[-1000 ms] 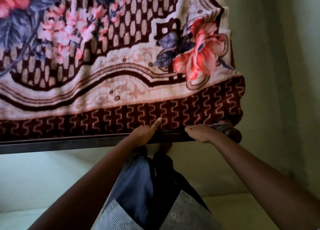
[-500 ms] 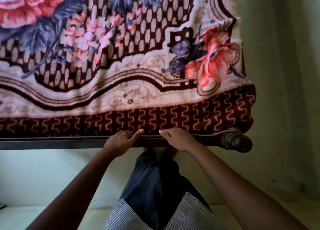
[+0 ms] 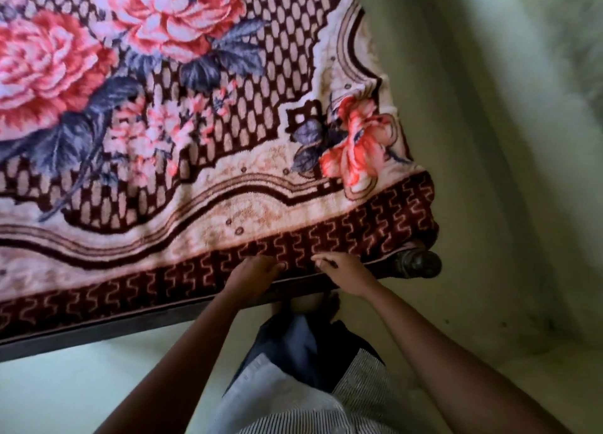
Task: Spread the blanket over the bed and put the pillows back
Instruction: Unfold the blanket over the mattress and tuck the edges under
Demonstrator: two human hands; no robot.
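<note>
A plush blanket (image 3: pixel 202 146) with big pink flowers and a maroon zigzag border lies spread flat over the bed. My left hand (image 3: pixel 253 278) and my right hand (image 3: pixel 344 270) sit close together on the maroon border at the near edge, not far from the right corner. The fingers of both hands curl into the border fabric and pinch it. No pillow is in view.
The dark bed frame rail (image 3: pixel 130 324) runs along under the blanket's near edge. A round dark bedpost knob (image 3: pixel 421 264) sticks out at the right corner. A pale wall (image 3: pixel 505 140) stands close on the right, and pale floor (image 3: pixel 81 384) lies below me.
Both hands have shifted from the frame rail up onto the maroon border, and their fingers have curled into it. My view has tilted, showing more of the blanket.
</note>
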